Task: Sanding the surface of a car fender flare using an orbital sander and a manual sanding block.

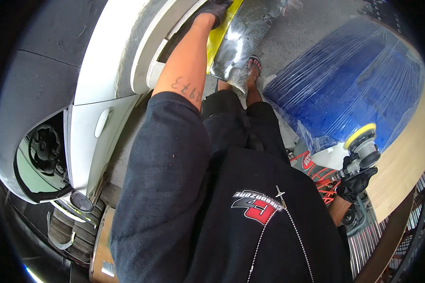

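My left arm reaches out to the top edge of the view. My left hand (214,12), in a black glove, is beside the yellow edge of a shiny dark panel (243,40) with a carbon-fibre weave. The picture's edge cuts off its fingers, so whether they grip the panel cannot be told. On the right, my right hand (355,185), also black-gloved, is wrapped round the handle of a round air polisher (365,152). The polisher's yellow-edged pad faces up and left, over the near end of a blue panel (354,80) under clear plastic film.
A white and dark car body (99,70) with a door handle and a wheel-arch opening stands close on my left. Red hose (323,181) lies in coils below the polisher. A pale wooden board (396,174) is at the right. My sandalled foot (253,68) rests on the grey floor.
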A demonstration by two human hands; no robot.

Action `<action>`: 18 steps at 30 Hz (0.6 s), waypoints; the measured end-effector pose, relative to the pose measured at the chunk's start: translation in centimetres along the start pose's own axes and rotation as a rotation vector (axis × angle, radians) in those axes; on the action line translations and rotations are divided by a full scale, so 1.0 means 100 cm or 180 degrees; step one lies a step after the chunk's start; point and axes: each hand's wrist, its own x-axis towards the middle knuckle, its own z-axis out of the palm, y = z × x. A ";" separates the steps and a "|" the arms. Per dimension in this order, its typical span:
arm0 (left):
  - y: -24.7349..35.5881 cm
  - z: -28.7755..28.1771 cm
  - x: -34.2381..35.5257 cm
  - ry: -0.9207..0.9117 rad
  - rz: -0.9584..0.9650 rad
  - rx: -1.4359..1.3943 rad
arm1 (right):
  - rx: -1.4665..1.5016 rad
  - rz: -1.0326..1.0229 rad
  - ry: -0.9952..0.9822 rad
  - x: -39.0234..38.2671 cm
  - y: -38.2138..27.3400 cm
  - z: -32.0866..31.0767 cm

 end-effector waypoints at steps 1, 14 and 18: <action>0.005 0.004 -0.001 -0.0026 0.0023 -0.0053 | -0.0033 -0.0047 0.0026 -0.008 0.003 0.003; -0.001 0.011 0.018 -0.0241 -0.0166 -0.0335 | -0.0534 -0.0259 -0.0114 -0.072 0.060 0.039; 0.061 0.013 0.020 -0.1141 -0.0190 -0.0801 | -0.0724 -0.0681 0.0202 -0.111 0.049 0.022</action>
